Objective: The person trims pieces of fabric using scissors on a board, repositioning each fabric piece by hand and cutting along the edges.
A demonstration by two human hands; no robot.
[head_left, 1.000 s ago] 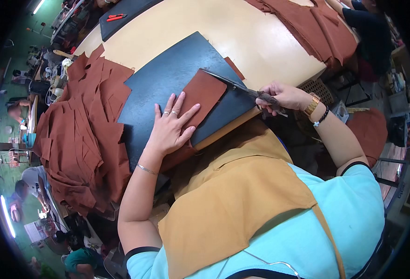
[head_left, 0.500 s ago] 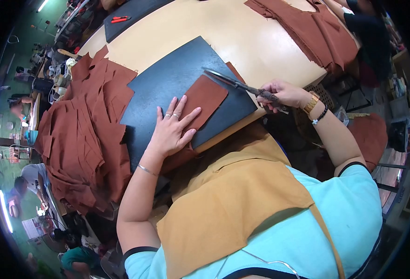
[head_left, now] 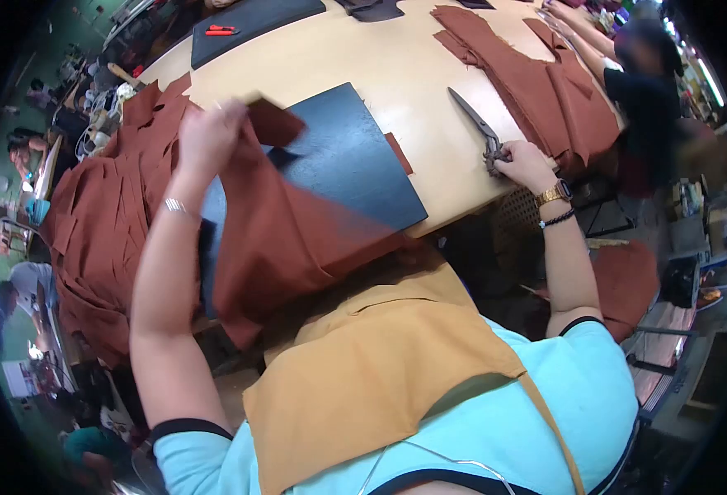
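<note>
My left hand (head_left: 207, 140), blurred by motion, is raised at the left of the dark board (head_left: 355, 157). Its fingers are closed on a large piece of reddish-brown fabric (head_left: 272, 231), which drapes over the board's front part and the table edge. A smaller brown flap (head_left: 277, 124) sticks out beyond that hand; whether it is part of the same piece I cannot tell. Over the table's front edge, my right hand (head_left: 524, 165) grips a pair of scissors (head_left: 485, 132) by the handles, blades pointing away from me. A brown scrap (head_left: 398, 153) shows at the board's right edge.
A heap of brown fabric (head_left: 108, 247) hangs at the left. More brown fabric (head_left: 536, 91) lies at the right of the pale table (head_left: 297, 49), near another person (head_left: 644, 91). A red cutter (head_left: 221, 30) rests on a second dark board (head_left: 264, 25) at the back.
My left hand has lifted off the rectangular brown piece and moved left, raising a large sheet of fabric. My right hand has shifted right with the scissors, away from the board.
</note>
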